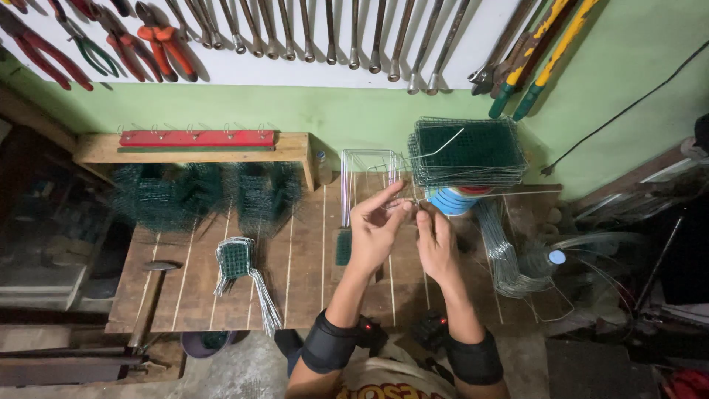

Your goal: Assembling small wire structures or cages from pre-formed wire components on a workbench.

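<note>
While both hands are pinching a thin wire (405,201) above the middle of the tabletop (192,295), the left hand (378,225) and right hand (436,240) are each closing fingertips on it. The wire is running roughly left to right, rising toward the stack of green mesh (467,151). In my judgement its springy end is risking a slip or a pricked finger.

head cam, top-down, close – workbench (221,295)

Hammer (151,292) on bench; pliers (166,41), wrenches (332,33) on wall.
</note>
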